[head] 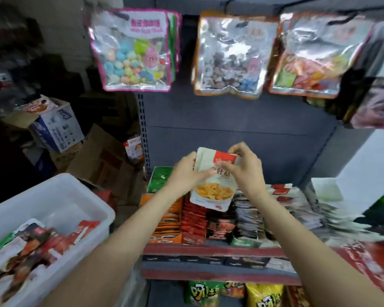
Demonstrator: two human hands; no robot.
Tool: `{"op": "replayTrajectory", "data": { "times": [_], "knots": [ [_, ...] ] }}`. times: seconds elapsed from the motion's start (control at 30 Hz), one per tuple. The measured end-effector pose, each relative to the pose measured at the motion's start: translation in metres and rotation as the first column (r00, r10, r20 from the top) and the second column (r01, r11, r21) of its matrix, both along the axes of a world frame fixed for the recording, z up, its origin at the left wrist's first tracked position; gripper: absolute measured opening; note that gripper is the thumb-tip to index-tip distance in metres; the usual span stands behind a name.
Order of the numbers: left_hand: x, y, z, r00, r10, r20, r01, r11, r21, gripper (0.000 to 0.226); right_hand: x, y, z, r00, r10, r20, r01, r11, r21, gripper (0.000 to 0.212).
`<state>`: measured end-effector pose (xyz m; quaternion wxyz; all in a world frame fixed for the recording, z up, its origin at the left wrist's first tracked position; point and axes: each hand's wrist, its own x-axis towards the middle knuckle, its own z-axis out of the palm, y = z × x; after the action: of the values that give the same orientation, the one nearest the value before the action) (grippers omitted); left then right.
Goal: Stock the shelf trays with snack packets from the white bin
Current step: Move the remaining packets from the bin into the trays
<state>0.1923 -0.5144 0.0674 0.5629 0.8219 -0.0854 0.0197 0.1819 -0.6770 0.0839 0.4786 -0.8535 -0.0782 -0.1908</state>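
Both hands hold one white snack packet (213,180) above the shelf trays (208,222): the left hand (186,173) grips its left edge, the right hand (244,167) pinches its top. Held by edges alone, the slick packet could likely slip and land in the wrong row of the crowded trays. Counted: one packet in hand, one white bin (60,196) at near left with a packet pile too jumbled to count, three candy bags (133,49) hanging clearly at the far side.

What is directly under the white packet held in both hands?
Under the white packet, gripped by the left hand and right hand, stand rows of red and dark packets in the shelf tray. The packets directly behind it are hidden.
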Motion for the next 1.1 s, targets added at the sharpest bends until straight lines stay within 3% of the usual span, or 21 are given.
{"op": "replayTrajectory", "data": {
  "times": [0.1,0.2,0.3,0.47,0.53,0.63,0.77,0.93,1.1],
  "knots": [
    [0.007,-0.043,-0.013,0.999,0.031,0.020,-0.033,0.996,0.083,0.027,0.008,-0.045,-0.007,0.999,-0.010,-0.045,0.016,0.990,0.139,0.031],
    [0.010,-0.081,-0.015,0.999,0.048,-0.012,-0.048,0.999,-0.003,0.022,0.012,-0.094,-0.015,0.964,0.063,-0.260,0.008,0.965,0.263,0.048],
    [0.012,-0.115,-0.011,0.999,0.029,-0.029,-0.032,0.990,-0.135,0.022,0.011,-0.134,-0.027,0.876,0.198,-0.441,-0.087,0.962,0.260,0.038],
    [0.026,-0.158,-0.010,0.998,-0.042,-0.055,0.030,0.979,-0.203,0.028,0.013,-0.171,-0.033,0.933,0.156,-0.323,-0.035,0.936,0.351,0.024],
    [0.035,-0.168,-0.022,0.989,-0.103,-0.110,0.092,0.991,-0.099,0.044,0.018,-0.186,-0.034,0.964,0.053,-0.262,0.050,0.928,0.369,0.023],
    [0.043,-0.179,-0.040,0.955,-0.212,-0.207,0.255,0.944,0.210,0.064,0.025,-0.208,-0.041,0.976,-0.043,-0.214,0.142,0.870,0.472,0.020],
    [0.046,-0.190,-0.052,0.939,-0.296,-0.176,0.344,0.784,0.516,0.042,0.033,-0.221,-0.050,0.978,-0.056,-0.200,0.154,0.844,0.514,0.019],
    [0.039,-0.189,-0.057,0.875,-0.404,-0.268,0.485,0.719,0.498,0.030,0.042,-0.227,-0.062,0.978,0.031,-0.206,0.082,0.850,0.520,0.018],
    [0.041,-0.183,-0.067,0.887,-0.375,-0.271,0.457,0.800,0.389,0.026,0.043,-0.225,-0.083,0.939,0.145,-0.313,0.003,0.903,0.429,0.021]
  ]
}}
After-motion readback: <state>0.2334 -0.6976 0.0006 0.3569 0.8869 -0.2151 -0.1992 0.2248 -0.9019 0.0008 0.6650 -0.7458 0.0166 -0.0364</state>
